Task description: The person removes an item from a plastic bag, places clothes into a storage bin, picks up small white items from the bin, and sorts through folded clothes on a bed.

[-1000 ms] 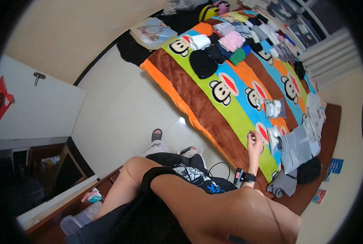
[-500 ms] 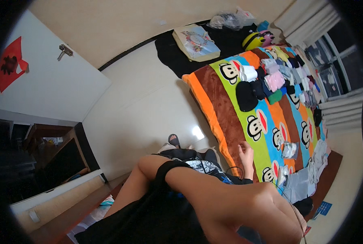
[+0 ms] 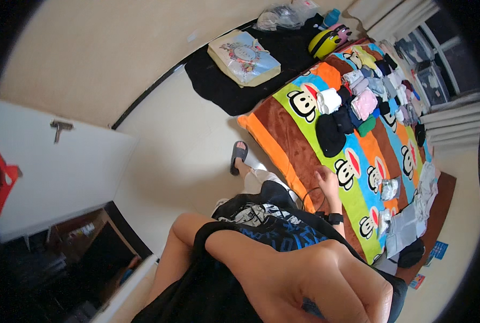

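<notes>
My left hand (image 3: 337, 280) looms large and blurred at the lower right, its fingers bent and their tips hidden past the frame edge. What it holds, if anything, cannot be made out. Black cloth lies across the bare arm behind it. Beside the bed, my right hand (image 3: 327, 180) hangs loose and open, fingers lightly bent, holding nothing visible. A black band (image 3: 335, 218) circles its wrist, and a thin dark cable (image 3: 311, 198) loops next to it. Below that hand lies the bed's cartoon-print blanket (image 3: 283, 126). Rolled and folded clothes (image 3: 363, 104) are heaped on its far part.
A flat decorated box (image 3: 244, 56) stands on a black mat (image 3: 202, 89) by the wall. Yellow (image 3: 322, 44) and pink round items sit at the bed's far end. At left is a white door (image 3: 62, 167). More folded clothing (image 3: 401, 229) lies near the headboard. My sandalled foot (image 3: 240, 156) is on pale tiles.
My view has turned and shifted; the door now sits lower and further left. My sandalled foot has come forward, and the right hand hangs slightly higher in the picture, wrist band now showing.
</notes>
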`<state>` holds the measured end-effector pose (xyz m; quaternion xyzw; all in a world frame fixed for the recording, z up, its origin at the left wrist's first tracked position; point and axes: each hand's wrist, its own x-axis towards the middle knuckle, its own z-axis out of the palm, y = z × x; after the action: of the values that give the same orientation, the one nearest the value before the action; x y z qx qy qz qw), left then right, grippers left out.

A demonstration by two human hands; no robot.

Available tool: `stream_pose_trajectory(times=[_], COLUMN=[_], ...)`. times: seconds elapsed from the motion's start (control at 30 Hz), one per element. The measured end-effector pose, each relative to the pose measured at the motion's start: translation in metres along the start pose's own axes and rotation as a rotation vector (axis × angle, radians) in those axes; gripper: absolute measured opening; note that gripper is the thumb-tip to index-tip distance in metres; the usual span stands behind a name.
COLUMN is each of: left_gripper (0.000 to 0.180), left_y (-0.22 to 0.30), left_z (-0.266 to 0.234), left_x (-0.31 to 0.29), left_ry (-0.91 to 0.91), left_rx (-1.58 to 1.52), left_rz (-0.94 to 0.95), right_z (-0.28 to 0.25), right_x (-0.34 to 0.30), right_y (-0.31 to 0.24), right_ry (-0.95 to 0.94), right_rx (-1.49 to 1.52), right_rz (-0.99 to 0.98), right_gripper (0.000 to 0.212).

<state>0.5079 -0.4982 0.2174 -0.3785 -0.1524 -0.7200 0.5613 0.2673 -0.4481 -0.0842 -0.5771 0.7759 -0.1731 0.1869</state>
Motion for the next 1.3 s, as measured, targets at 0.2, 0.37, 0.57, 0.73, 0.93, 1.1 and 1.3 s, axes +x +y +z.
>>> stream_pose_trajectory(times=[0.2,0.37,0.57,0.73,0.93,1.1,1.3], left_gripper=[0.019,0.021,0.022,0.019,0.014,0.012,0.011], left_y=[0.040,0.049,0.062,0.072,0.098,0.116,0.099], left_z=[-0.110,-0.203,-0.321,-0.414,-0.513,-0.573,-0.635], left_x=[0.124,0.221,0.323,0.413,0.556,0.623,0.678], left_ry=[0.064,-0.025,-0.176,0.105,0.059,0.144,0.145], left_rx=[0.141,0.475,0.261,-0.504,-0.854,-1.143,-1.183], left_rz=[-0.308,-0.171,-0.438,-0.590,-0.903,-1.109,-1.184], right_z=[0.023,0.003,-0.005,0.009,0.044,0.077,0.045], right_x=[0.161,0.288,0.381,0.442,0.510,0.561,0.631], right_y=[-0.031,-0.062,-0.052,-0.078,-0.159,-0.200,-0.202], right_ry=[-0.029,-0.078,0.098,0.249,0.249,0.250,0.350], right_rx=[0.073,0.160,0.167,0.207,0.197,0.379,0.454], right_rz=[0.091,0.189,0.390,0.610,0.864,1.078,1.190], right_gripper=[0.022,0.023,0.022,0.018,0.021,0.021,0.023])
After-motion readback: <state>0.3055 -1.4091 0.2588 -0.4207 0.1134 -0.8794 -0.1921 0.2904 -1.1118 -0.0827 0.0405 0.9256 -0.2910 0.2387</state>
